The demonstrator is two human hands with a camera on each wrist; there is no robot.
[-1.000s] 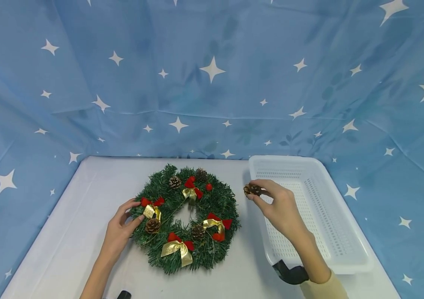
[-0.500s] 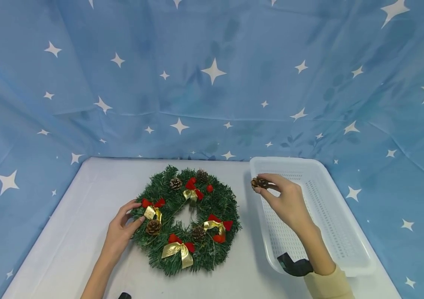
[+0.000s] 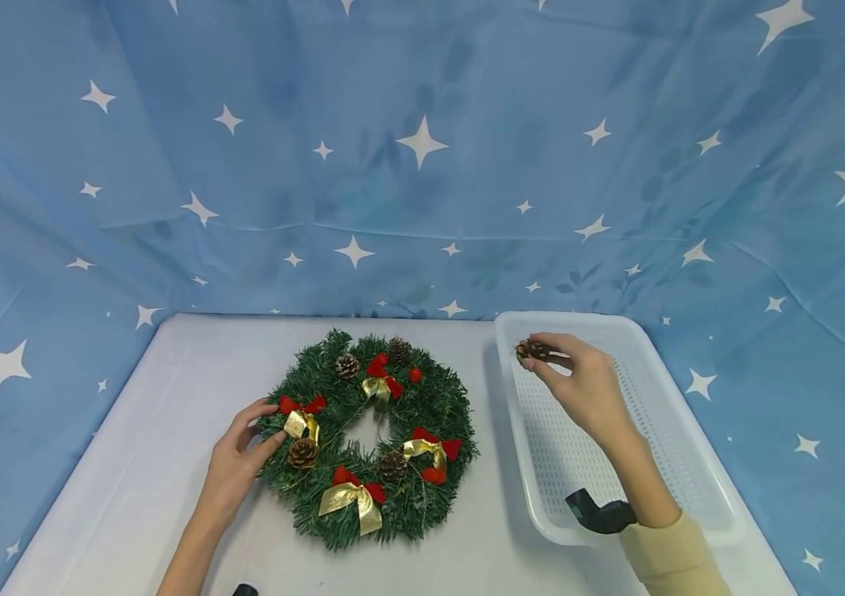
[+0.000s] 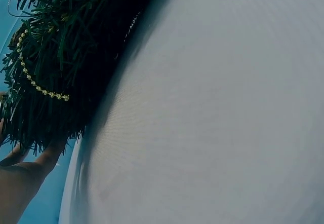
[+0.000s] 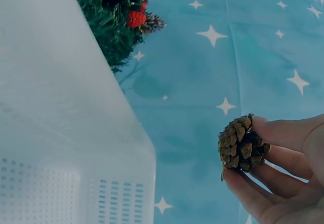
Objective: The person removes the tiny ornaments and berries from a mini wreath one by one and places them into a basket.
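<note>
Decorated Christmas wreath and loose pine cone on and above a white bench. The wreath [image 3: 446, 406] lies flat left of the bench's [image 3: 459, 563] midline, between the near and far edges; it carries four red-and-gold bows [image 3: 351, 497] and four attached cones [image 3: 303, 452]. Left hand [image 3: 237, 455]: grip closed about the wreath's left rim, thumb beside a gold ribbon; a string of gold beads [image 4: 32, 82] shows among the greenery in the left wrist view. Right hand [image 3: 584, 387]: grip clamped on the pine cone [image 3: 530, 351], pinched between thumb and fingertips above the far left corner of the white plastic basket [image 3: 578, 463], apart from its wall. The basket, its floor perforated, occupies the bench's right side, reaching the far edge. Background: blue curtain [image 3: 422, 207] with white stars. Right forearm: cream sleeve [image 3: 675, 555], black wrist device [image 3: 601, 516].
</note>
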